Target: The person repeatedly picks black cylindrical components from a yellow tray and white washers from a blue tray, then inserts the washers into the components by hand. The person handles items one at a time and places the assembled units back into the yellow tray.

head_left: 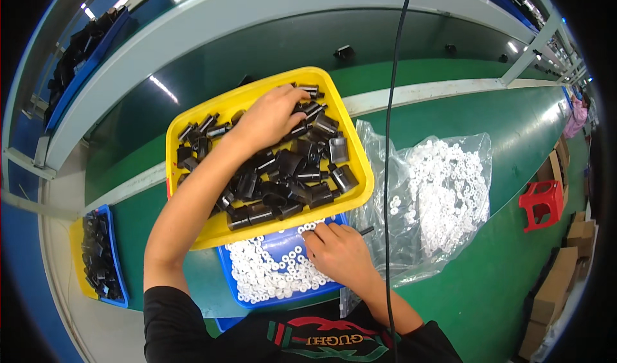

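Observation:
A yellow tray [353, 199] holds a heap of black plastic fittings [291, 162], each with a wide body and a narrower neck. My left hand [270, 115] reaches into its far side, thumb and fingers apart around the fittings there. No fitting is visibly lifted. Nearer to me, partly under the yellow tray, lies a blue tray [283, 239] of small white washers [263, 276]. Over its right part my right hand [340, 250] is closed, fingertips down by the washers. A thin black pen-like rod [366, 230] sticks out from that hand; its other end is hidden.
A clear plastic bag [402, 234] spilling white washers lies on the green table to the right. A black cable [389, 138] hangs across the view. At the left stands another bin [116, 254] of black parts. A red stool [542, 203] and cardboard boxes [556, 283] stand at the right.

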Available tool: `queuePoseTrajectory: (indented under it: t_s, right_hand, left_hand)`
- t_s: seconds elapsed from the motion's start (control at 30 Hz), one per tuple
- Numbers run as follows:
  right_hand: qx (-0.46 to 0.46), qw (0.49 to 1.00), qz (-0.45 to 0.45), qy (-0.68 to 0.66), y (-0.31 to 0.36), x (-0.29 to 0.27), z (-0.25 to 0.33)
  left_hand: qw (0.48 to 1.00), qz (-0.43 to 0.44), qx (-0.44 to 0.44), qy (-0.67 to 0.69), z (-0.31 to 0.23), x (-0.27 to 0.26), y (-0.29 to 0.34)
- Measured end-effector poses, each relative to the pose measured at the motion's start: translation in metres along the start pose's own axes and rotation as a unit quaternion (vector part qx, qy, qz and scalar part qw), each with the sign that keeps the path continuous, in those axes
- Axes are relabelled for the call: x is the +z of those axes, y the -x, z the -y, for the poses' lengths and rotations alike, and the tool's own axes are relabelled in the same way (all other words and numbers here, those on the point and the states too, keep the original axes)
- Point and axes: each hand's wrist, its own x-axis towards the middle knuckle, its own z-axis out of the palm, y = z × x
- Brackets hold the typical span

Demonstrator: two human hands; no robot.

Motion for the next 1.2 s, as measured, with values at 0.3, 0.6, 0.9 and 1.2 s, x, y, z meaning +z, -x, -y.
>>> queuePoseTrajectory:
  t_s: [0.3, 0.6, 0.9, 1.2]
  right_hand:
    - [0.011, 0.998, -0.012, -0.064, 0.0, -0.004, 0.0]
    - [0.015, 0.992, -0.006, -0.122, -0.007, -0.003, -0.001]
    - [-0.002, 0.971, -0.083, -0.222, -0.027, -0.031, 0.038]
    - [-0.03, 0.968, -0.073, -0.237, -0.04, -0.038, 0.058]
  left_hand:
    - [0.924, -0.055, -0.134, 0.355, -0.066, -0.043, 0.099]
    - [0.749, -0.103, -0.185, 0.628, -0.089, -0.027, 0.211]
    - [0.687, -0.099, -0.102, 0.713, -0.092, 0.013, 0.232]
    - [0.616, -0.105, -0.046, 0.779, -0.094, 0.03, 0.233]
